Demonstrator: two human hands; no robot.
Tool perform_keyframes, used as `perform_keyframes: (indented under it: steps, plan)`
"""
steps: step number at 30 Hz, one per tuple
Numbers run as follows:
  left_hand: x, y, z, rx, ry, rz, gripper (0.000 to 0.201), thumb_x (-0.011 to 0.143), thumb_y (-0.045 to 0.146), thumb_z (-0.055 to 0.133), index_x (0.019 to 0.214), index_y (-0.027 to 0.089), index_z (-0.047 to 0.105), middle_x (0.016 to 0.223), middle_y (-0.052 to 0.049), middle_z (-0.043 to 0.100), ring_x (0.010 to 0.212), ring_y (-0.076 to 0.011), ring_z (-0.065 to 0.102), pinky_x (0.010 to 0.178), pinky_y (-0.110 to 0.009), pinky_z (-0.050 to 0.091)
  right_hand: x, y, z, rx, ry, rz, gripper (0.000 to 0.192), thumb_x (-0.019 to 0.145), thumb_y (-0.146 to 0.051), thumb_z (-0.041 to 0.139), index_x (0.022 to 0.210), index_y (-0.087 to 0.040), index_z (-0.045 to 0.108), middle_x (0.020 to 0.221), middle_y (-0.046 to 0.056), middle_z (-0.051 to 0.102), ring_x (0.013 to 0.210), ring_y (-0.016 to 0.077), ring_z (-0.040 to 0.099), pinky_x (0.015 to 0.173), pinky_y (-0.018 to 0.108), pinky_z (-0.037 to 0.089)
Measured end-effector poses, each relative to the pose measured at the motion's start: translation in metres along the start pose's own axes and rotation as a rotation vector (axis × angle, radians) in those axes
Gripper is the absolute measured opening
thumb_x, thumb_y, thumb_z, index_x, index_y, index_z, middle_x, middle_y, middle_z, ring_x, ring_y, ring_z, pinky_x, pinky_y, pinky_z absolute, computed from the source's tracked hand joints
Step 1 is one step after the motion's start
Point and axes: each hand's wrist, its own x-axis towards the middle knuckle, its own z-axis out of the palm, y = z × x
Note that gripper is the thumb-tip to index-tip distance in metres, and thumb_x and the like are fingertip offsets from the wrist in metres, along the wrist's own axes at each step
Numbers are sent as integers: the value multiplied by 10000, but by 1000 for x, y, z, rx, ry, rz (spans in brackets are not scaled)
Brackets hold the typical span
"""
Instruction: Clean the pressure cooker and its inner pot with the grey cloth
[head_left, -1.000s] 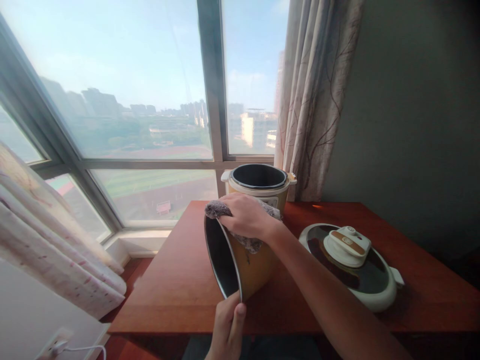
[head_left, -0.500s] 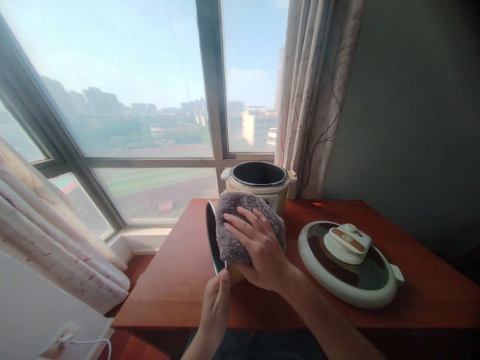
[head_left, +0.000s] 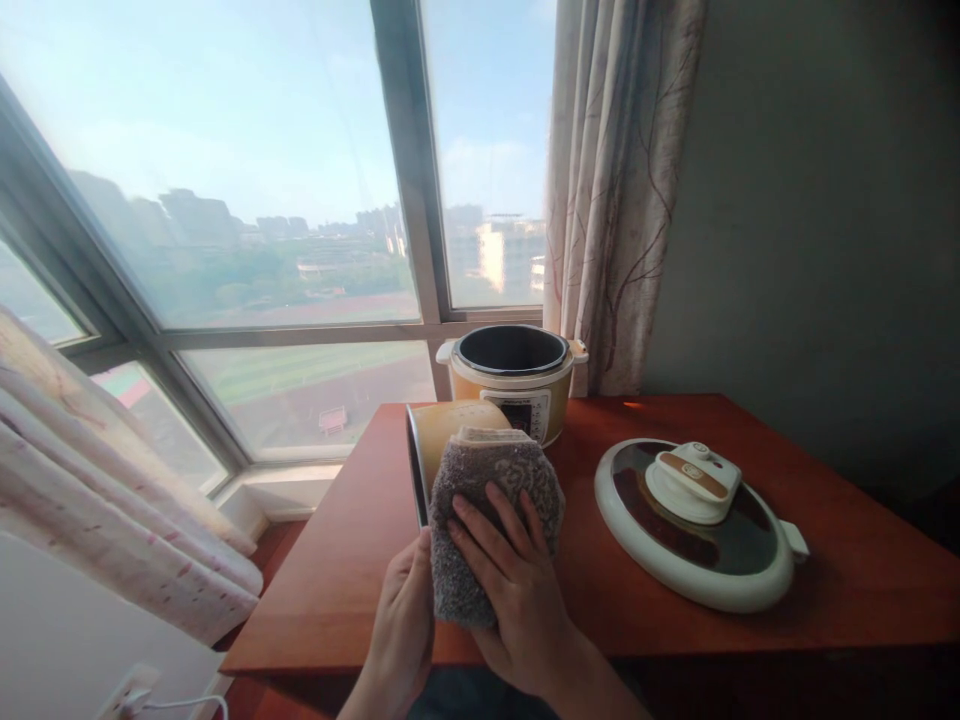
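A yellow inner pot (head_left: 454,415) with a dark inside lies tipped on its side above the table, its mouth facing left. My left hand (head_left: 403,610) grips its rim, thumb on the edge and the other fingers partly hidden. Against the pot's outer wall, my right hand (head_left: 517,580) presses a folded grey fluffy towel (head_left: 480,500), its fingers spread over the cloth. The towel covers much of the pot's side. Directly behind stands the electric pressure cooker body (head_left: 469,385), upright and uncovered, with its front panel partly hidden by the towel.
The cooker lid (head_left: 615,520), white-rimmed with a knob on top, lies on the reddish wooden table (head_left: 322,590) to the right. Windows and a curtain (head_left: 615,200) stand behind the table. A plugged-in white cable (head_left: 184,703) is at lower left.
My right hand and the towel have slid down along the pot's side, baring its yellow upper wall. My left hand has shifted slightly left, still on the rim.
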Motion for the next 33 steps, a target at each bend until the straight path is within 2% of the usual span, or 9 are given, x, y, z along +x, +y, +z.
perform_keyframes:
  steps: [3, 6, 10, 15, 20, 23, 26, 30, 33]
  plan:
    - [-2, 14, 7, -85, 7, -94, 537, 678, 645, 786, 872, 145, 767, 781, -76, 754, 819, -250, 702, 703, -310, 586, -14, -1, 8, -35, -16, -15, 768, 841, -288, 557, 1570, -236, 321, 1602, 14, 381, 1532, 325, 173, 1233, 611, 148]
    - [-2, 23, 12, -161, 20, -170, 508, 718, 581, 790, 972, 141, 765, 866, -88, 771, 863, -241, 719, 760, -326, 601, -24, 1, 14, -54, -9, -29, 775, 840, -315, 561, 1571, -229, 320, 1594, 31, 396, 1524, 341, 190, 1223, 619, 178]
    - [1, 25, 19, -220, 31, -209, 490, 784, 531, 751, 1092, 150, 751, 996, -107, 777, 969, -244, 716, 889, -372, 584, -15, 8, 13, -26, 73, -25, 763, 823, -233, 498, 1565, -205, 320, 1577, 52, 427, 1520, 318, 217, 1226, 598, 158]
    - [4, 17, 19, -178, 80, -62, 502, 765, 557, 753, 1031, 132, 768, 1012, -117, 774, 1040, -272, 686, 964, -386, 544, 31, 12, -4, 67, 122, -45, 672, 836, -184, 452, 1506, -186, 394, 1571, 38, 438, 1529, 252, 206, 1242, 518, 121]
    - [0, 5, 16, 2, 17, 47, 488, 767, 615, 727, 919, 154, 770, 786, -72, 748, 931, -265, 689, 886, -368, 563, 85, 14, -23, 153, 50, 109, 571, 866, -222, 510, 1434, -170, 496, 1533, 49, 490, 1497, 236, 280, 1247, 457, 109]
    - [-6, -7, 14, 85, -39, 57, 517, 804, 656, 666, 896, 157, 770, 773, -79, 740, 915, -262, 686, 892, -366, 555, 117, 20, -30, 176, -20, 214, 504, 883, -216, 512, 1384, -181, 551, 1471, 56, 557, 1438, 227, 379, 1233, 432, 158]
    - [-9, -22, 10, 200, -40, 145, 497, 799, 643, 677, 921, 174, 786, 881, -97, 765, 991, -284, 678, 960, -367, 526, 143, 28, -31, 164, -75, 269, 430, 907, -236, 495, 1322, -203, 602, 1408, 64, 607, 1363, 215, 464, 1197, 398, 247]
    - [-7, -38, 2, 340, -160, 260, 462, 860, 569, 640, 1082, 191, 787, 1098, -117, 760, 1105, -313, 661, 1040, -385, 477, 153, 30, -26, 94, -41, 284, 374, 885, -286, 554, 1243, -264, 659, 1421, 40, 588, 1372, 244, 435, 1196, 433, 234]
    - [-5, -43, -1, 411, -203, 307, 454, 896, 542, 600, 1139, 201, 776, 1131, -124, 753, 1092, -314, 669, 1021, -385, 487, 146, 28, -21, 54, 48, 377, 370, 872, -339, 591, 1228, -284, 676, 1437, 42, 567, 1365, 275, 425, 1197, 476, 213]
